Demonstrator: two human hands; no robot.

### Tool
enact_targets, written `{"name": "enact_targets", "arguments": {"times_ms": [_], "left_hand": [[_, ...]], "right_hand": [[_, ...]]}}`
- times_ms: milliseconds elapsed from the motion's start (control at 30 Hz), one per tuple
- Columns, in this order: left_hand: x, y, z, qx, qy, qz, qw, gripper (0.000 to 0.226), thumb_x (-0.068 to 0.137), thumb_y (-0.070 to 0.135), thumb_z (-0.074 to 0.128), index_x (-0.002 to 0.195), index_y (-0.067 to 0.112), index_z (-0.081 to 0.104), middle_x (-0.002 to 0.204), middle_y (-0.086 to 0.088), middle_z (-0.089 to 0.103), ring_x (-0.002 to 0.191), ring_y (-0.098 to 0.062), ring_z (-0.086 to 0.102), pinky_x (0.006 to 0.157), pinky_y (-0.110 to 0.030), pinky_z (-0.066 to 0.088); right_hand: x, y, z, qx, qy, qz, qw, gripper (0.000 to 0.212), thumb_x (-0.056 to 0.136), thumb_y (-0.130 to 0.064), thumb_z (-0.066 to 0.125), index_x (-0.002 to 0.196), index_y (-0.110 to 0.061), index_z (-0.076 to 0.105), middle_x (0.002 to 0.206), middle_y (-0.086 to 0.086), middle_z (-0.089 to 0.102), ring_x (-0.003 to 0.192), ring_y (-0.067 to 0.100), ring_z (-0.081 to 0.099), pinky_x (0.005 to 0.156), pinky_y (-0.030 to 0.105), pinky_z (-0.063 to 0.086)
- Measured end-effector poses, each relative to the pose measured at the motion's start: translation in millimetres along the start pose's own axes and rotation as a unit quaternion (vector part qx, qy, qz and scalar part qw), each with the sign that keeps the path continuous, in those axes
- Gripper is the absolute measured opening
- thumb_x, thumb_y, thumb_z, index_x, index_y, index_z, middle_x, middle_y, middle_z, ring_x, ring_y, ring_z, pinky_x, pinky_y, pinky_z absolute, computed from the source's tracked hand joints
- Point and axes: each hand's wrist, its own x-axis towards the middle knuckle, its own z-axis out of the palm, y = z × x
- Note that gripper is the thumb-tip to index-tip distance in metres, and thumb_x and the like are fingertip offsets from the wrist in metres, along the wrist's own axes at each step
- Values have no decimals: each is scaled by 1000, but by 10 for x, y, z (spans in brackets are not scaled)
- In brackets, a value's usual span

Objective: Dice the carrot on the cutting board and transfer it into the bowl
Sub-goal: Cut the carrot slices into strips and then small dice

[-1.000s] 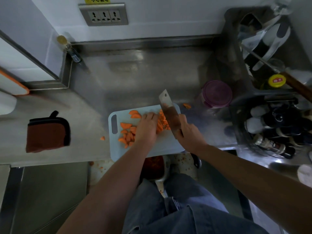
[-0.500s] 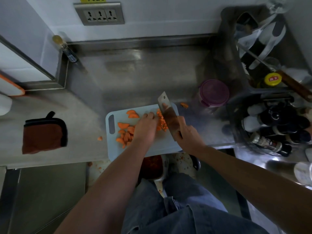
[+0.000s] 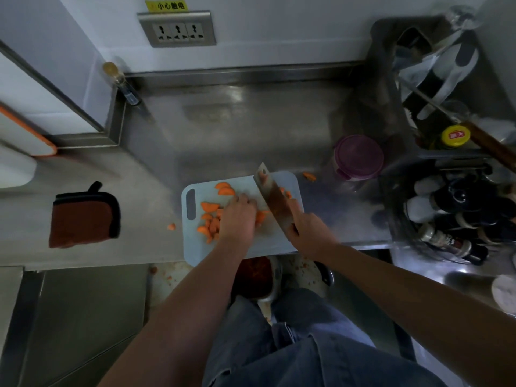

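Observation:
A pale blue cutting board lies at the front edge of the steel counter. Orange carrot pieces are scattered over its left half, and a few more lie to the right of the blade. My left hand holds down carrot pieces with curled fingers, close against the blade. My right hand grips the handle of a cleaver, whose blade slants across the board. No bowl is plainly recognisable in view.
Stray carrot pieces lie on the counter. A purple-lidded jar stands right of the board, beside a rack of bottles. A red-brown pot holder lies left. A reddish container sits below the counter edge.
The cleaver has shifted left into the carrot pile, leaving cut pieces on its right. My left hand has drawn back a little to the left.

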Motion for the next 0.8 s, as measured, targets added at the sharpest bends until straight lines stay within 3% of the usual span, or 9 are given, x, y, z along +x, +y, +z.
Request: {"name": "enact_targets", "arguments": {"times_ms": [133,267,333,467,667,800], "left_hand": [[-86,38,30,40,28,-8,999,43,88,38,62,122,14,52,123,-6,53,119,-25,43,98,-35,37],[-146,2,34,-12,16,-63,998,56,85,37,68,130,14,44,127,-9,52,118,-27,49,93,-37,43],[-168,-32,49,-39,12,-71,997,50,86,31,67,127,14,45,120,-10,58,111,-27,55,86,-36,46],[-157,-26,42,-80,13,-86,993,28,88,18,63,114,14,53,110,-9,63,102,-26,60,78,-35,47],[-107,19,74,-105,1,-81,991,20,88,14,64,107,10,60,106,-10,66,100,-26,62,82,-34,47],[-108,31,95,-113,6,-86,990,14,89,17,64,102,13,61,102,-7,67,97,-23,62,79,-31,46]], "right_hand": [[-22,-37,45,-42,-11,-6,999,70,92,-17,45,148,-26,4,73,3,56,64,21,57,63,41,54],[-33,-45,57,-69,3,-1,998,71,94,-16,45,151,-22,3,72,1,52,63,17,55,60,35,49],[-40,-44,58,-80,4,3,997,68,93,-15,44,150,-21,6,72,1,52,63,18,53,59,33,45],[-48,-59,76,-120,-8,6,993,65,92,-15,43,148,-20,10,76,4,54,70,24,57,67,42,54],[0,-126,104,-111,-23,-7,994,55,92,-13,45,140,-20,19,80,7,59,71,26,61,69,46,56],[13,-145,54,-114,-15,-1,993,60,93,-15,45,145,-18,16,75,3,54,70,24,58,67,41,53]]}}
